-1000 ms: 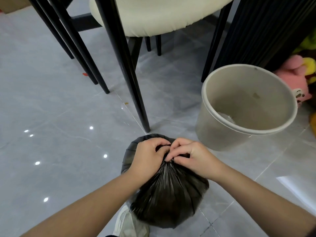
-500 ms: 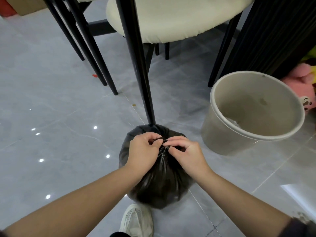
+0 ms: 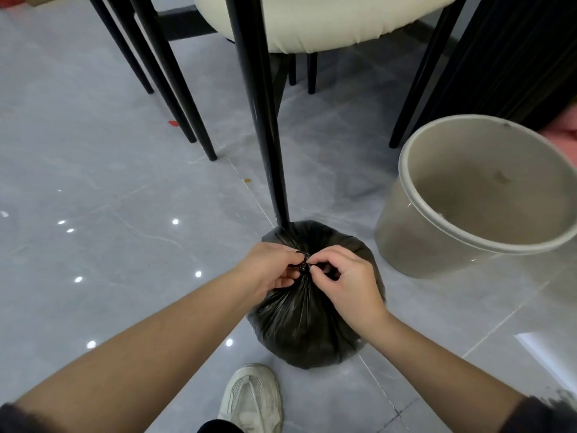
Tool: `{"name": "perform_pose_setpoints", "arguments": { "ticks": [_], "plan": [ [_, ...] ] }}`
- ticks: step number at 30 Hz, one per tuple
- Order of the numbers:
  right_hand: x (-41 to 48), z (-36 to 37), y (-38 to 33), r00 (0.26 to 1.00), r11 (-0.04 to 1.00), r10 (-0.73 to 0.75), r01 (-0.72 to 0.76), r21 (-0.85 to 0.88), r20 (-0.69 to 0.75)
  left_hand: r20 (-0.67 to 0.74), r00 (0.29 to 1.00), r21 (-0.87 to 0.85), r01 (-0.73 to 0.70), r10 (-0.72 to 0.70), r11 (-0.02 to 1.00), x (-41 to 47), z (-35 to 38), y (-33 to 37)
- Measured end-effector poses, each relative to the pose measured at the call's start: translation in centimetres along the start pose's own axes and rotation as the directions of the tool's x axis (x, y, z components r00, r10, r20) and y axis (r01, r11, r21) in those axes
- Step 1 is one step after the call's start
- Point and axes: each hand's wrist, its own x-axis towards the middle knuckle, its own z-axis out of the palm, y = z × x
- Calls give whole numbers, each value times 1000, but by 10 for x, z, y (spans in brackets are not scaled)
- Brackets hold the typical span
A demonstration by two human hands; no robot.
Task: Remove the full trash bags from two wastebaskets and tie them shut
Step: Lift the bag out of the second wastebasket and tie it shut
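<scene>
A black trash bag [image 3: 307,317], glossy and pleated into fine folds, sits bulging on the grey tiled floor [image 3: 93,170] at near centre, its far edge against a black chair leg [image 3: 265,120]. The left hand [image 3: 268,270] and right hand [image 3: 346,282] meet at its gathered neck, fingers pinching a small knot [image 3: 303,268]; the bag's contents are hidden. To the right, a round beige wastebasket [image 3: 437,245] leans, cut off by the frame edge. A white mesh sneaker [image 3: 253,398] shows near.

no readable text, no labels, no brand marks
</scene>
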Motion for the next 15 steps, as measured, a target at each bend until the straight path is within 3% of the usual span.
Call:
{"name": "perform_pose_setpoints", "arguments": {
  "ticks": [3,7,10,15],
  "plan": [
    [3,-6,4,983,967,-117,146,-211,142,41,999,123,-31,27,992,8,-4,-4],
    [12,-17,8,857,752,-386,507,-421,342,174,971,426,-225,164,876,21,-11,6],
    [24,-23,10,682,623,-489,710,-330,544,315,929,510,-338,193,791,30,-9,14],
    [42,-27,8,504,622,-462,771,-139,730,412,898,582,-387,151,716,44,-4,17]
  ]
}}
